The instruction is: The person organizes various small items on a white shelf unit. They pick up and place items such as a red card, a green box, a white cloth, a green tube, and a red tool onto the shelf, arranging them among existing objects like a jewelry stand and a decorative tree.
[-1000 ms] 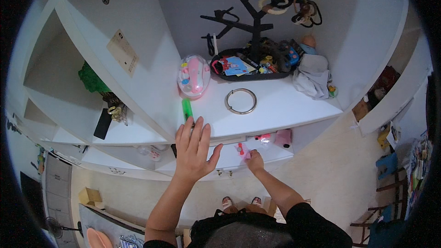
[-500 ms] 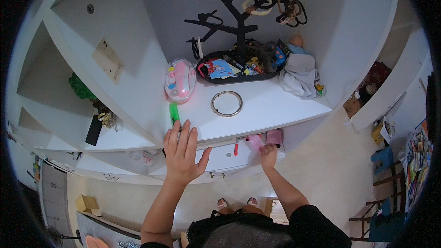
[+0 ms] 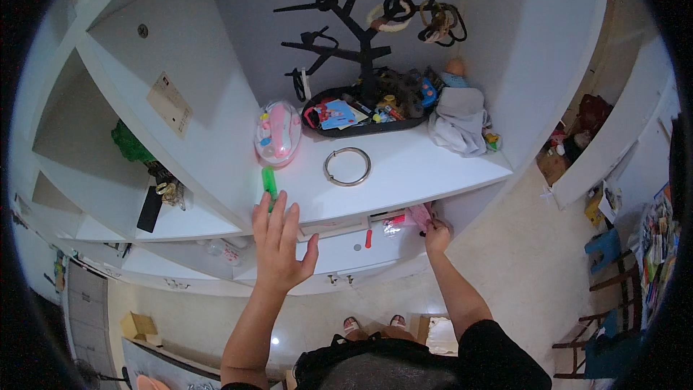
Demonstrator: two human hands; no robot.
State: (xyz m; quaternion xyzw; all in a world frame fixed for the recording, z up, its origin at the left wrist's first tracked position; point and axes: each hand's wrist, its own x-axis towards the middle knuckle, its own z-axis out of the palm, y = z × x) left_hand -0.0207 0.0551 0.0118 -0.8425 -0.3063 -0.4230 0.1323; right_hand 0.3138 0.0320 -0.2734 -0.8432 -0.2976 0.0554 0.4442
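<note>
My left hand, fingers spread, is held at the front edge of the white shelf. Its fingertips overlap the lower end of a green object lying there. My right hand reaches into the lower compartment, its fingers closed at a soft-looking pink item whose exact kind I cannot make out. Beside it lies a clear packet with pink in it. A small red piece and a grey disc rest on that lower surface. A silver ring-shaped band lies on the upper shelf.
Behind the ring stands a black tree-shaped holder hung with hair ties, its tray filled with small items. A pink clear-lidded case sits left, a grey cloth right. Upright panels wall the compartment. An open box is by my feet.
My right hand has shifted slightly right and deeper to the pink item, which now looks bunched. The clear packet now shows beside it. My left hand stays spread at the shelf edge.
</note>
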